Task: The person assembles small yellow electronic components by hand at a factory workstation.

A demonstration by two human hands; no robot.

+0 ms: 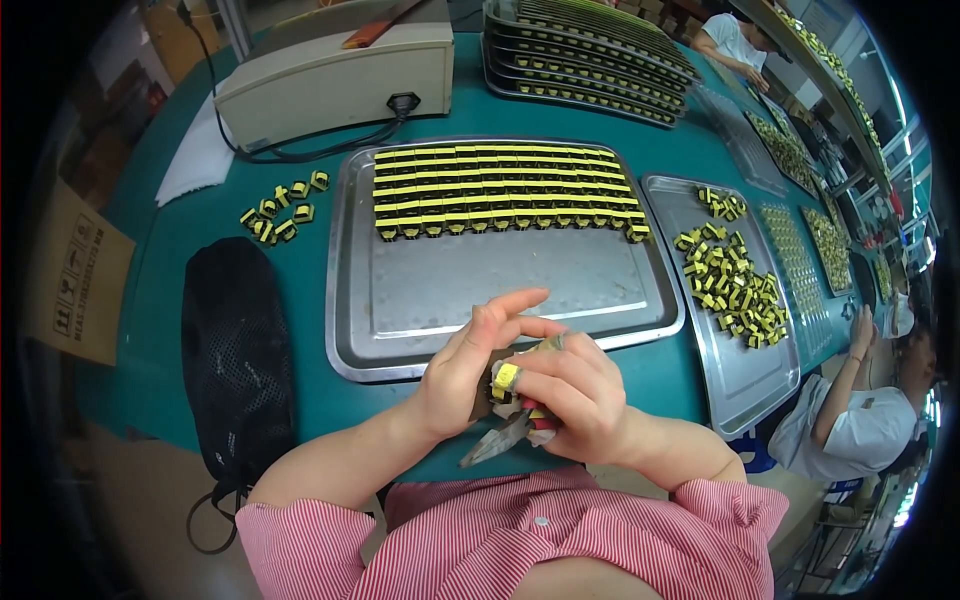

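Over the near edge of a metal tray point(400, 340), both of my hands come together. My left hand point(452, 375) has its fingers stretched toward the right, its palm turned to the other hand. The fingers of my right hand point(580, 395) are curled round a small yellow-taped transformer point(507, 377), partly hidden. Greyish wrapping shows on some right fingers. Below them pokes a grey, pointed strip point(495, 441), with red bits beside it; I cannot make out what these are. Rows of black-and-yellow transformers point(505, 190) fill the tray's far half.
A second tray point(735, 395) at right holds a loose heap of transformers point(735, 285). Several more lie at left point(280, 208), near a black mesh bag point(237, 350). Behind stand a beige box-shaped device point(340, 85) with a cable and stacked full trays point(590, 65). Co-workers sit at right.
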